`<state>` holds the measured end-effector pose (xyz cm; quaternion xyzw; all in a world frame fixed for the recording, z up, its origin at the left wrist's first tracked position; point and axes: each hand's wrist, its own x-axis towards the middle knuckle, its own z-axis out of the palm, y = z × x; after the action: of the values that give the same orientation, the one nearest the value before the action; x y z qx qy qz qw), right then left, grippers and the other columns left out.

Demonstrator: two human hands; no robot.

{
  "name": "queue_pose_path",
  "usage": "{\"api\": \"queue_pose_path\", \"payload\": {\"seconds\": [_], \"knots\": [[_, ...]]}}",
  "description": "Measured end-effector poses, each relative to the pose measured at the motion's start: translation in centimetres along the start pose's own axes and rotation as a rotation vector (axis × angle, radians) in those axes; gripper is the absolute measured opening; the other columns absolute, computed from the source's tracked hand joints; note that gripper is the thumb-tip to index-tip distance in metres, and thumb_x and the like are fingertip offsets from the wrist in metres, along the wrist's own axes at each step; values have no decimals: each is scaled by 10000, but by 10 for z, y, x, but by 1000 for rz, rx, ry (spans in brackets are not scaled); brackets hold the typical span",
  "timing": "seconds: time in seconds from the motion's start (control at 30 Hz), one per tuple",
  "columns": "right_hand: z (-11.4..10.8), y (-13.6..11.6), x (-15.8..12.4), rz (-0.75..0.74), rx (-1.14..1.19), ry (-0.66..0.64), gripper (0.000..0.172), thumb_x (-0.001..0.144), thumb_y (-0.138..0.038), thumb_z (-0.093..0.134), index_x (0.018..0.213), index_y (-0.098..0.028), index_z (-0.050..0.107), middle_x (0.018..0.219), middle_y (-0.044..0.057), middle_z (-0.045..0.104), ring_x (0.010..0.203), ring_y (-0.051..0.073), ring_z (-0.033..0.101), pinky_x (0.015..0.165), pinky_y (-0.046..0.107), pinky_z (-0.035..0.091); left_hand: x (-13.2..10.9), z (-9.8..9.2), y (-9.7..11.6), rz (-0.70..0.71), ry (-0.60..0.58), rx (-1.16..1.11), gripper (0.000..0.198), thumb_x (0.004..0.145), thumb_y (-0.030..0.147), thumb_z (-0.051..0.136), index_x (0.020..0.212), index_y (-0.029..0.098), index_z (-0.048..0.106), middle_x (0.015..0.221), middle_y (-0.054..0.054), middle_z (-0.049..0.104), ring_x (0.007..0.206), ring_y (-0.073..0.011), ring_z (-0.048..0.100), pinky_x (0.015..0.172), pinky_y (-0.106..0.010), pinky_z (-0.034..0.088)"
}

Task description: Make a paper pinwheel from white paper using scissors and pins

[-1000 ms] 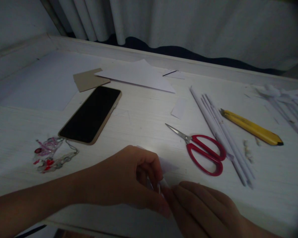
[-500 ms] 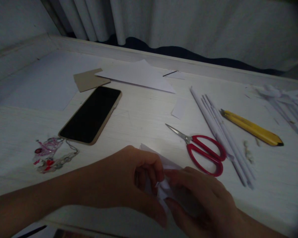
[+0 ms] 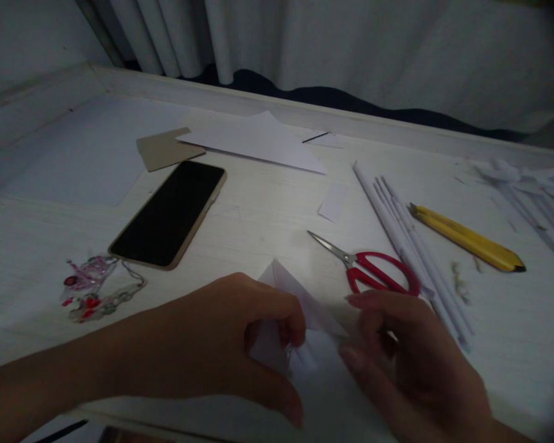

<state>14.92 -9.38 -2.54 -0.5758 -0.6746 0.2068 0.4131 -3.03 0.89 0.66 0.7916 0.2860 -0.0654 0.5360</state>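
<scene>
A folded sheet of white paper point(image 3: 323, 363) with a pointed top lies at the front of the table, partly covered by my hands. My left hand point(image 3: 231, 338) has its fingers curled over the paper's left part, holding it, with the thumb lower down. To its right, my right hand point(image 3: 410, 363) is apart from the paper's fold, thumb and forefinger spread with nothing visible between them. Its fingertips are close to the red handles of the scissors point(image 3: 383, 271), and the lower handle loop is hidden behind the hand.
A phone point(image 3: 170, 215) with a beaded strap point(image 3: 96, 295) lies at left. Near a cardboard piece point(image 3: 164, 151) is a folded white triangle of paper point(image 3: 258, 141). Rolled paper sticks point(image 3: 397, 227) and a yellow cutter point(image 3: 471, 240) lie at right, beyond them paper flowers point(image 3: 521, 178).
My right hand has moved right, off the paper and over the scissors' handles, its fingers parted. The paper shows more of its pointed top. My left hand has barely moved.
</scene>
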Motion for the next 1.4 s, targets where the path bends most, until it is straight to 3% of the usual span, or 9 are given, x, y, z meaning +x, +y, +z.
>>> {"api": "queue_pose_path", "payload": {"seconds": [0.13,0.33,0.43,0.67,0.8,1.0,1.4], "knots": [[0,3,0,95,75,-13,306,787,-116,447,1079,-208,452,642,-16,441,536,101,462,433,189,420,-1,0,0,11,16,11,324,563,465,662,781,235,596,585,77,531,458,-52,431,403,-143,284],[0,-3,2,-124,-83,-205,341,715,-166,560,1047,-215,506,1025,72,398,718,133,503,567,254,492,-2,0,-2,7,0,10,322,582,448,655,823,240,605,647,64,576,518,-75,478,434,-156,306],[0,-4,3,-175,-159,-223,284,731,-147,541,1006,-220,526,1117,76,357,755,135,515,598,266,508,-3,2,-3,-6,7,21,334,557,464,666,812,256,608,607,76,564,482,-69,459,423,-158,293],[2,-5,8,-148,-147,-321,220,728,-163,547,947,-164,525,1031,80,454,927,168,499,740,264,486,0,4,-3,-49,-20,-45,344,535,502,663,776,261,610,541,91,505,458,-63,417,409,-152,275],[4,-4,7,-138,-125,-332,183,741,-160,536,924,-169,533,1039,79,436,855,148,518,698,258,486,0,2,-2,-62,-13,-54,345,536,485,672,783,254,605,577,90,532,485,-64,435,409,-148,281],[4,-2,7,-131,-96,-323,145,736,-160,551,881,-161,547,965,70,432,728,128,505,602,258,478,1,1,-1,-33,13,-71,326,542,445,686,789,250,601,511,100,457,432,-44,379,383,-126,265],[7,0,6,-97,-17,-334,117,730,-184,579,845,-179,554,921,46,446,768,128,501,621,237,456,1,3,-1,-63,-18,-104,285,537,420,698,745,247,611,509,117,470,440,-22,373,379,-91,257]]}}
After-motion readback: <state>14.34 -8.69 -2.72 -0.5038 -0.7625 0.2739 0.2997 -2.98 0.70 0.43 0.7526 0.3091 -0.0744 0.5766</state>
